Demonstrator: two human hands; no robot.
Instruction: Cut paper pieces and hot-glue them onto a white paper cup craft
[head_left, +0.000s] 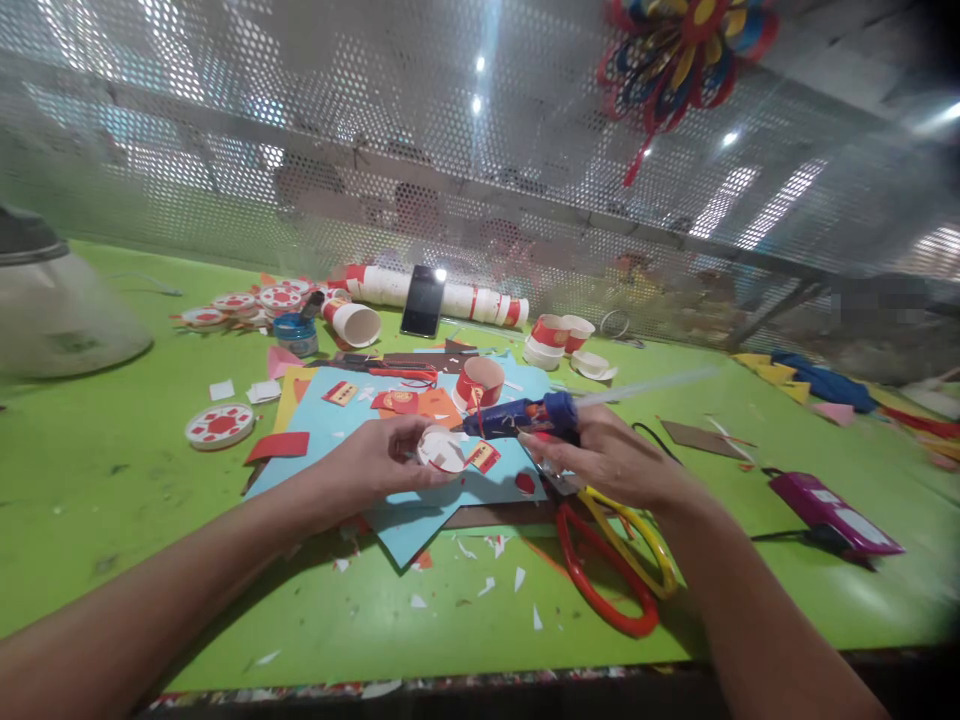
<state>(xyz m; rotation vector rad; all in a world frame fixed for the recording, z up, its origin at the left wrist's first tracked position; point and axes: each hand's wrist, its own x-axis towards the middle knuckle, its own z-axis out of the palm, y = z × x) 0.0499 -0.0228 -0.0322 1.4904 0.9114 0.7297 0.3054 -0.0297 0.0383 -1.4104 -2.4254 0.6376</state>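
My left hand (386, 455) grips a small round white paper piece (441, 450) by its edge, over light blue paper. In my right hand (619, 455) is a blue hot glue gun (521, 415), a clear glue stick jutting from its back. The gun's nozzle points left and reaches the upper right of the white piece; whether it touches cannot be told. Just behind the gun stands a red paper ring (480, 382). Red and yellow printed paper bits (484, 457) lie beside the white piece. Scissors with red and yellow handles (611, 560) rest below my right hand.
Light blue paper (409, 525) covers the middle of the green table. Behind it are a phone (424, 300), a blue jar (295, 333) and cut cup rings (550, 340). A red-dotted disc (220, 427) lies left, a magenta device with a cable (836, 512) right.
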